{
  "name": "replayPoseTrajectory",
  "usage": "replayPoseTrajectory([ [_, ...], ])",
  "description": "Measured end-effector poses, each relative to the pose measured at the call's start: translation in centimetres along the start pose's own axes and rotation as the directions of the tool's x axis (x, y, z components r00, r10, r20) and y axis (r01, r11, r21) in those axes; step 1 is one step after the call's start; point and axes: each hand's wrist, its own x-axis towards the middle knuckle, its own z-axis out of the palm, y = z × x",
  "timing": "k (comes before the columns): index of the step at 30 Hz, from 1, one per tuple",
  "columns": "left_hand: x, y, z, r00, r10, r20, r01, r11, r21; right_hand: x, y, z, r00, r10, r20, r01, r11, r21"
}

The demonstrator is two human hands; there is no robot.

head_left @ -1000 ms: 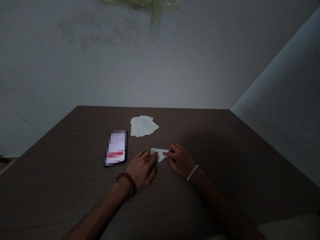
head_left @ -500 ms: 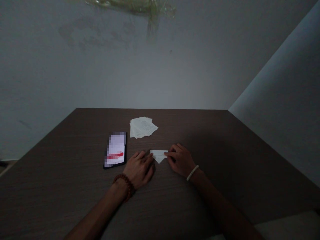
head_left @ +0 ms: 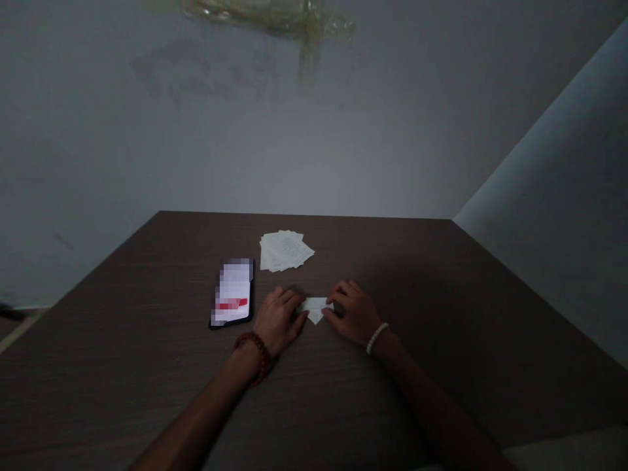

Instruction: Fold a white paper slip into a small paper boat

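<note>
A small folded piece of white paper lies on the brown table, its straight edge at the far side and a pointed flap towards me. My left hand, with a dark red bead bracelet on the wrist, grips the paper's left end between thumb and fingers. At the right end, my right hand pinches the paper; a pale bead bracelet circles that wrist. Both ends of the paper are partly covered by my fingers.
A phone with a lit, blurred screen lies left of my left hand. Beyond the hands is a loose pile of printed paper sheets. The wooden table meets a grey wall at the back.
My left hand has shifted its hold, its thumb now at the paper's lower left edge. My right fingers have curled more around the right end. The view has moved slightly.
</note>
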Motion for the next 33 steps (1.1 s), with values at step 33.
replayPoseTrajectory([
  [33,-0.2,-0.2,0.3,0.994,0.033,-0.108,-0.059,0.965,-0.256,0.5,0.0,0.9,0.992,-0.043,-0.118,0.081,0.938,0.338],
])
